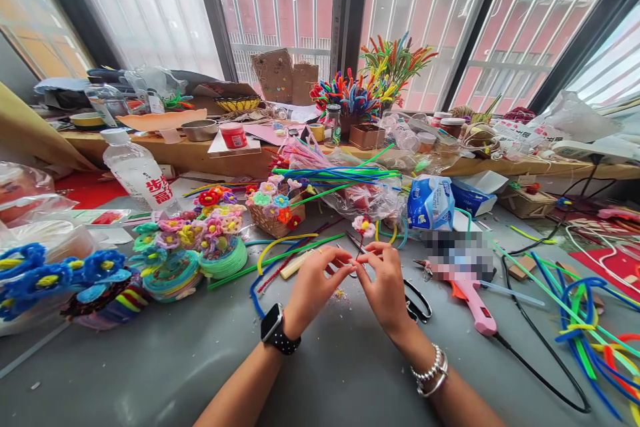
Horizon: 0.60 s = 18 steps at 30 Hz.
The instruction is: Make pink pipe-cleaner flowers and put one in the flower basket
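A small pipe-cleaner flower [363, 225] with pink and white petals and a red centre stands upright above my fingers on a dark stem. My right hand [384, 285] pinches that stem between thumb and fingers. Close beside it, my left hand [316, 285] has its thumb and fingertips pressed together, almost touching the right fingertips; whatever is between them is too small to make out. Scissors or pliers, partly hidden, lie just behind the hands, with black handles [419, 303] by the right wrist. Tiny coloured scraps [341, 295] are scattered on the grey table beneath.
Finished flower pots [173, 273] and a water bottle [137, 170] stand left. A flower basket [273, 213], bundled pipe cleaners [345, 175] and a blue tissue pack [430, 203] sit behind. A pink glue gun [473, 303] with its cord and tangled pipe cleaners [580, 307] lie right.
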Each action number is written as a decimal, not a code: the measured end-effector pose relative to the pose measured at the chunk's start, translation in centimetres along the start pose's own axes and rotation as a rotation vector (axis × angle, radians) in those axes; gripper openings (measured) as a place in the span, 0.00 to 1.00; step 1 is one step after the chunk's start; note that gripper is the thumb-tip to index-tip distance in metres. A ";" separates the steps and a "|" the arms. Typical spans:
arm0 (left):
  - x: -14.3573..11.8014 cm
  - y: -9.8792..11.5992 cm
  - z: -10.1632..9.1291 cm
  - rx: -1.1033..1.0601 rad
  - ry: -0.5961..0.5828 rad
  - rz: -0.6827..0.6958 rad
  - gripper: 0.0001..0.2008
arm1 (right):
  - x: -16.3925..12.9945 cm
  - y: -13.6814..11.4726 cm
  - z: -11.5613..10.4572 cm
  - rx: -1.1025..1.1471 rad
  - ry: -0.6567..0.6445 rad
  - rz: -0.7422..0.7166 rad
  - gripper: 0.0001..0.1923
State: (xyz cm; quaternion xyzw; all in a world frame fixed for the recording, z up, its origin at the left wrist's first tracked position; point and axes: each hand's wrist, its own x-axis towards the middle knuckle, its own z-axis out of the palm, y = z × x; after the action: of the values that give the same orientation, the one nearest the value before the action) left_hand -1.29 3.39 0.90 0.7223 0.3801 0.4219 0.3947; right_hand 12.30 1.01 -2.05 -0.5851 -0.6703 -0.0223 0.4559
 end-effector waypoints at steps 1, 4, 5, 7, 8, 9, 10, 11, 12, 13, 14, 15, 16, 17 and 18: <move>-0.1 0.1 0.2 0.010 -0.021 0.021 0.07 | -0.1 0.0 0.0 -0.015 -0.005 -0.008 0.04; -0.4 0.0 0.5 -0.018 -0.049 0.017 0.06 | -0.2 -0.1 0.0 -0.051 -0.008 -0.042 0.04; -0.4 -0.1 0.6 -0.040 -0.033 0.001 0.06 | -0.2 -0.2 0.0 -0.059 -0.007 -0.059 0.04; -0.4 -0.5 0.7 -0.070 0.030 -0.027 0.08 | -0.3 -0.3 0.0 -0.074 -0.008 -0.102 0.05; -0.4 -0.7 0.8 -0.075 0.056 -0.030 0.08 | -0.3 -0.4 0.0 -0.083 -0.005 -0.119 0.06; -0.3 -0.8 0.7 -0.072 0.073 -0.028 0.07 | -0.3 -0.5 0.0 -0.091 -0.006 -0.133 0.07; -0.3 -1.0 0.7 -0.066 0.078 -0.025 0.05 | -0.3 -0.6 0.0 -0.095 -0.006 -0.143 0.07; -0.2 -1.0 0.6 -0.063 0.070 -0.023 0.03 | -0.4 -0.7 -0.1 -0.094 -0.010 -0.147 0.07; -0.2 -1.0 0.5 -0.062 0.056 -0.025 0.03 | -0.4 -0.7 -0.1 -0.088 -0.012 -0.146 0.07; -0.1 -0.9 0.4 -0.064 0.047 -0.029 0.03 | -0.4 -0.7 0.0 -0.078 -0.014 -0.141 0.07; 0.0 -0.8 0.1 -0.069 0.054 -0.030 0.03 | -0.5 -0.7 0.0 -0.065 -0.020 -0.132 0.07; 0.0 -0.7 -0.1 -0.080 0.066 -0.023 0.03 | -0.5 -0.5 0.0 -0.051 -0.028 -0.123 0.07; 0.1 -0.5 -0.4 -0.098 0.085 -0.010 0.03 | -0.5 -0.4 0.0 -0.038 -0.036 -0.114 0.07; 0.2 -0.3 -0.8 -0.120 0.115 0.006 0.03 | -0.5 -0.2 0.1 -0.026 -0.044 -0.107 0.07; 0.3 -0.1 -1.2 -0.151 0.142 0.017 0.03 | -0.4 -0.1 0.1 -0.016 -0.048 -0.102 0.07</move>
State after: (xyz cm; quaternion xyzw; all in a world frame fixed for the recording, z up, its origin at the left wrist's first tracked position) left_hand -2.31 3.95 1.29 0.6621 0.3679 0.5028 0.4165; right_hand 12.16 0.71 -2.36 -0.5542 -0.7099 -0.0369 0.4332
